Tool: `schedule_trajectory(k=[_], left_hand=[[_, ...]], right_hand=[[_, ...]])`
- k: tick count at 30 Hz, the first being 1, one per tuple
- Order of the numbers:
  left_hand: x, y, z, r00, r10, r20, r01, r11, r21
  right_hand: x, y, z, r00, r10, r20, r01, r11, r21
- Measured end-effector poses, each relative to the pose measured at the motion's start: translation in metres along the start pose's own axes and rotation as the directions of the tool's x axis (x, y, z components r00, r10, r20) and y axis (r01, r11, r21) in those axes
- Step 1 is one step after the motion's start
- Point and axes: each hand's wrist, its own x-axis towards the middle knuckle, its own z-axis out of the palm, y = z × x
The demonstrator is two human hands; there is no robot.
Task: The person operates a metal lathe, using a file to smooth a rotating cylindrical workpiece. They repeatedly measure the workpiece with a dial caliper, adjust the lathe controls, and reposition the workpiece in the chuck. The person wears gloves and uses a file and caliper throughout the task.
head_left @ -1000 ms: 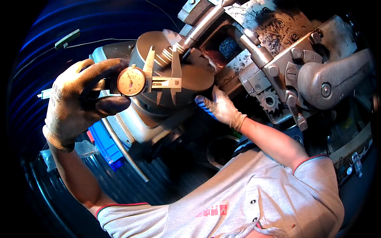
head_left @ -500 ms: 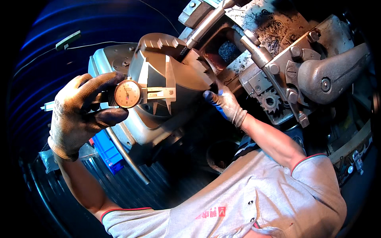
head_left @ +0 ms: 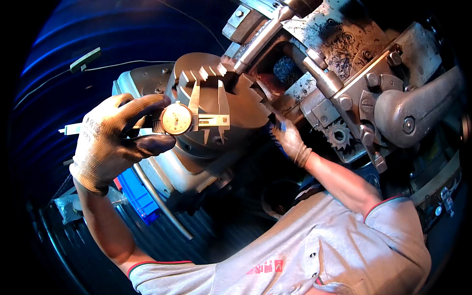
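My left hand (head_left: pixel 115 135), in a grey glove with dark worn fingertips, is closed on a dial caliper (head_left: pixel 211 120). Its round dial sits by my thumb and fingertips. The caliper jaws stand apart, in front of the lathe chuck (head_left: pixel 241 110); whether they touch it I cannot tell. Stepped jaws (head_left: pixel 209 73) show on the chuck's face, one of them smeared by motion. My right hand (head_left: pixel 291 142), gloved in grey and blue, is at the chuck's right edge. Its fingers are blurred and partly hidden in shadow there.
Right of the chuck stands the lathe's tool post with a big curved handle (head_left: pixel 410 110) and a toothed wheel (head_left: pixel 339 136). A metal bar (head_left: pixel 258 44) points at the chuck from above. Metal chips lie on the carriage (head_left: pixel 339 37). A blue bin (head_left: pixel 139 196) is below left.
The view has shifted slightly. My left hand has brought the caliper a little to the right across the chuck. The chuck seems to have turned slightly; my right thumb is nearer its edge.
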Motion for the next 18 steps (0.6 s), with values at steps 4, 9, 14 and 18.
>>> schedule_trajectory(k=[4, 9, 14, 18], left_hand=[[0.022, -0.003, 0.003, 0.997, 0.065, -0.034, -0.067, 0.995, -0.071], [0.047, 0.004, 0.0, 0.997, 0.056, 0.043, -0.056, 0.998, -0.014], [0.086, 0.01, 0.001, 0.989, 0.077, 0.124, -0.088, 0.993, 0.079], [0.108, 0.015, 0.005, 0.974, 0.079, 0.214, -0.098, 0.992, 0.082]], right_hand=[[0.009, 0.014, -0.007, 0.999, -0.034, -0.007, 0.034, 0.999, 0.002], [0.003, -0.004, -0.014, 0.985, -0.152, 0.077, 0.141, 0.981, 0.133], [-0.004, -0.038, -0.02, 0.932, -0.186, -0.311, 0.216, 0.974, 0.065], [0.008, -0.073, -0.015, 0.873, -0.442, -0.206, 0.41, 0.893, -0.184]])
